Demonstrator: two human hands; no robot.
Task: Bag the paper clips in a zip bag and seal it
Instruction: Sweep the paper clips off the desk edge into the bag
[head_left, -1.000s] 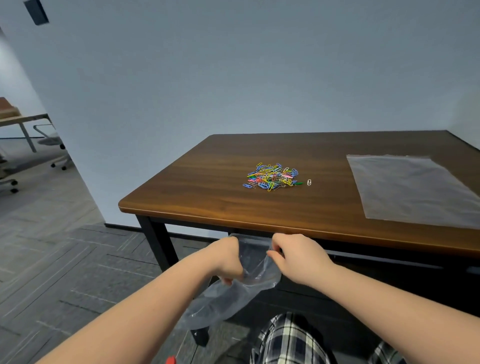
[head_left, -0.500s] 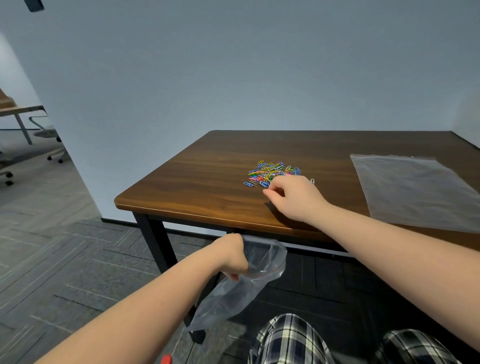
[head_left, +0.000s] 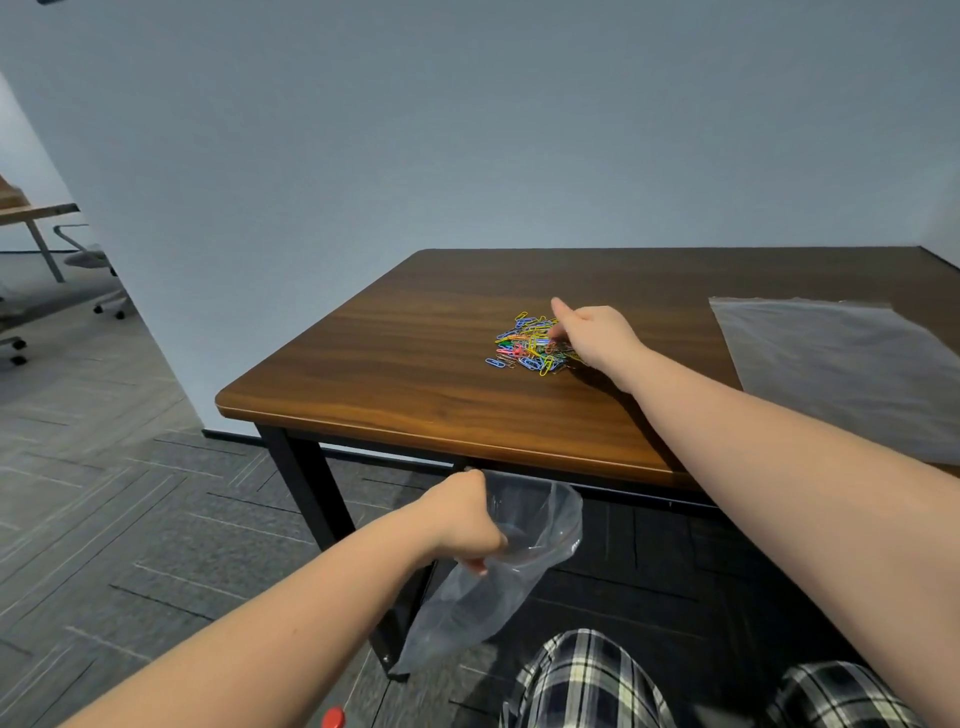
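Observation:
A heap of coloured paper clips (head_left: 522, 345) lies in the middle of the brown wooden table (head_left: 415, 374). My right hand (head_left: 597, 335) rests on the heap's right side, index finger stretched out over it and the other fingers curled down among the clips; whether it grips any is hidden. Below the table's front edge my left hand (head_left: 462, 522) pinches the rim of a clear zip bag (head_left: 498, 577). The bag hangs down with its mouth held open toward the table edge.
A second, larger clear plastic bag (head_left: 841, 364) lies flat on the table's right side. A black table leg (head_left: 311, 499) stands just left of the hanging bag. My plaid-trousered knees (head_left: 587, 680) are at the bottom. Office chairs (head_left: 98, 270) stand far left.
My right hand left the bag's rim, rose over the table edge and moved forward onto the clip heap. My left hand stays on the bag, which now hangs with a wider mouth.

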